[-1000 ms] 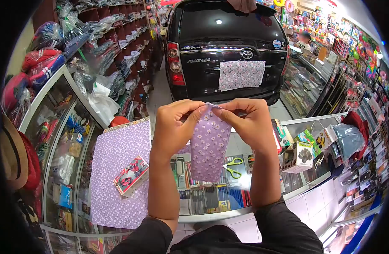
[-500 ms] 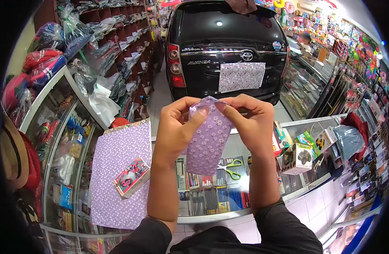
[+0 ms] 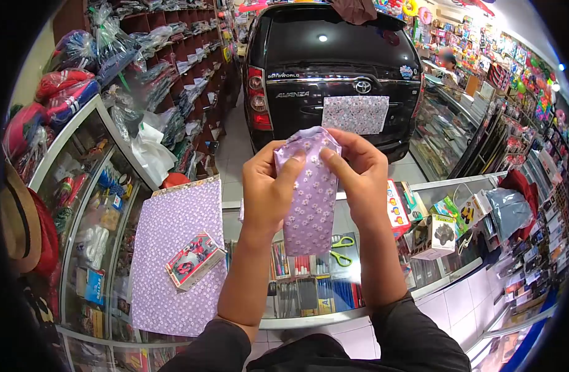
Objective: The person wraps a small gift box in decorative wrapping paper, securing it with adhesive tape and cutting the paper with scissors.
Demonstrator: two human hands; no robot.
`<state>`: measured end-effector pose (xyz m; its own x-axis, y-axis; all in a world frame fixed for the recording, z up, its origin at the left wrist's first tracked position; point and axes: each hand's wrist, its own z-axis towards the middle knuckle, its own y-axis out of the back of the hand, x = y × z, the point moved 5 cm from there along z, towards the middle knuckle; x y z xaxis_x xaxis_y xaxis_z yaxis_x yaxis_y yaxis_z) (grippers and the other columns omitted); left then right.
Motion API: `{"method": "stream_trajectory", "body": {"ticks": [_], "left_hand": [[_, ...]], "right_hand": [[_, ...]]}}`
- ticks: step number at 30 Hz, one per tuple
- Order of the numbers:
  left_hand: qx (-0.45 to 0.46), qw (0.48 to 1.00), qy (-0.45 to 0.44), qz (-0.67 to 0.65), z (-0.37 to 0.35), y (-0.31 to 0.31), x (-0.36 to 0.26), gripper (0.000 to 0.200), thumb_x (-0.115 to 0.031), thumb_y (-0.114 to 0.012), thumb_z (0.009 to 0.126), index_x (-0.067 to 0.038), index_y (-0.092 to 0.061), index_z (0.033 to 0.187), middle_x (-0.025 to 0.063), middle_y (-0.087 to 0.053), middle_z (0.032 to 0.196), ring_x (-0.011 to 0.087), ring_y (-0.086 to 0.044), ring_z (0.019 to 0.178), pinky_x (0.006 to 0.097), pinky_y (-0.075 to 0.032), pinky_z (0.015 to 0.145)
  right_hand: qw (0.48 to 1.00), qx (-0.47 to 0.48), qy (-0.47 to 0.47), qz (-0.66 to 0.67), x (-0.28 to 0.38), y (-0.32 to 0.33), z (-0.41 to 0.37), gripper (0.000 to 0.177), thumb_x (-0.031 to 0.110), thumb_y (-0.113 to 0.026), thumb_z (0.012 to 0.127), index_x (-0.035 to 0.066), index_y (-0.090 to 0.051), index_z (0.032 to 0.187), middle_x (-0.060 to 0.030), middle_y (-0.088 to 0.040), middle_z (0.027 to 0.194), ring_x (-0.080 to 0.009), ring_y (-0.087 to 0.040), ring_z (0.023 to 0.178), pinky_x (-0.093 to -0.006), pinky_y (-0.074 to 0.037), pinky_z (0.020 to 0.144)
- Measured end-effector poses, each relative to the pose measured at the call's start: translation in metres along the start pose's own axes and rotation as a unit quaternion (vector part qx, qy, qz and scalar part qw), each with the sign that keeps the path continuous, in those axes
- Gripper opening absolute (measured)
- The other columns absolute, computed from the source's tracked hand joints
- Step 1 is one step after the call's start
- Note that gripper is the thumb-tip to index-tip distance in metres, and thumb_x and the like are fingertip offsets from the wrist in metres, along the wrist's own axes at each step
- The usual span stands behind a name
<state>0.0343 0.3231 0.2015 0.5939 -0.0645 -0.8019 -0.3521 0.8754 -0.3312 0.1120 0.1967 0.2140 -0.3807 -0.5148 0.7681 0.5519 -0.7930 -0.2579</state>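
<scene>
From the one view over the person's shoulders, I count three pieces of the same lilac paper with small white flowers. One is a folded strip of lilac flowered wrapping paper (image 3: 310,192) held up in the air between the two hands. The second is a large flat sheet of lilac flowered paper (image 3: 173,229) spread on the glass display counter (image 3: 297,320) to the left. The third is a rectangular piece of flowered paper (image 3: 355,114) stuck on the back of the black car (image 3: 334,56) parked in the aisle beyond. One red boxed toy car (image 3: 194,260) lies tilted on the large sheet. One pair of green-handled scissors (image 3: 341,250) lies on the glass just right of the hanging strip, partly behind the right forearm. A cluster of coloured toy boxes (image 3: 438,234) stands further right on the counter; I cannot count them exactly. The raised strip and both forearms hide the middle of the counter. Shelves of bagged goods line the left side. The left hand (image 3: 269,186) and right hand (image 3: 358,180) are close together at chest height, wrists bent inward. Both pinch the top end of the strip, thumbs on the near face and fingers curled behind. The rest of the strip hangs straight down above the counter, touching nothing.
</scene>
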Motion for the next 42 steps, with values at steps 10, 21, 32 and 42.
{"method": "stream_trajectory", "body": {"ticks": [10, 21, 32, 42], "left_hand": [[0.014, 0.998, 0.021, -0.059, 0.001, 0.001, 0.006, 0.018, -0.01, -0.064, 0.093, 0.002, -0.066, 0.106, 0.0017, -0.068, 0.089, 0.0037, -0.059, 0.077, 0.0198, -0.048, 0.068], [0.057, 0.993, -0.106, 0.005, -0.002, -0.004, -0.009, 0.014, 0.003, -0.05, 0.087, -0.001, -0.058, 0.098, 0.0016, -0.058, 0.091, 0.0049, -0.05, 0.082, 0.0211, -0.042, 0.078], [0.146, 0.98, -0.134, -0.033, -0.007, -0.007, -0.019, 0.015, 0.003, -0.05, 0.082, -0.003, -0.048, 0.095, 0.0063, -0.053, 0.098, 0.0098, -0.05, 0.095, 0.0247, -0.04, 0.088], [0.158, 0.978, -0.137, 0.014, -0.01, -0.009, -0.024, 0.027, -0.005, -0.058, 0.086, 0.0, -0.046, 0.11, 0.0121, -0.057, 0.108, 0.0137, -0.056, 0.106, 0.0298, -0.043, 0.095]], "right_hand": [[0.995, -0.036, -0.013, 0.094, -0.006, -0.013, -0.012, 0.016, 0.005, -0.063, 0.093, -0.004, -0.065, 0.106, -0.0034, -0.069, 0.091, -0.0021, -0.059, 0.076, -0.0171, -0.045, 0.066], [0.987, 0.055, 0.086, 0.125, 0.0, -0.017, -0.009, 0.015, -0.008, -0.047, 0.091, -0.003, -0.059, 0.098, -0.0172, -0.069, 0.107, -0.0177, -0.065, 0.1, -0.0297, -0.05, 0.09], [0.977, 0.08, 0.145, 0.134, 0.004, -0.02, -0.015, 0.015, -0.01, -0.045, 0.085, -0.004, -0.058, 0.091, -0.0243, -0.066, 0.111, -0.0244, -0.064, 0.104, -0.0357, -0.049, 0.095], [0.957, 0.111, 0.157, 0.217, 0.002, -0.02, -0.015, 0.009, -0.006, -0.047, 0.084, -0.003, -0.055, 0.088, -0.0266, -0.064, 0.113, -0.0284, -0.062, 0.111, -0.041, -0.046, 0.1]]}}
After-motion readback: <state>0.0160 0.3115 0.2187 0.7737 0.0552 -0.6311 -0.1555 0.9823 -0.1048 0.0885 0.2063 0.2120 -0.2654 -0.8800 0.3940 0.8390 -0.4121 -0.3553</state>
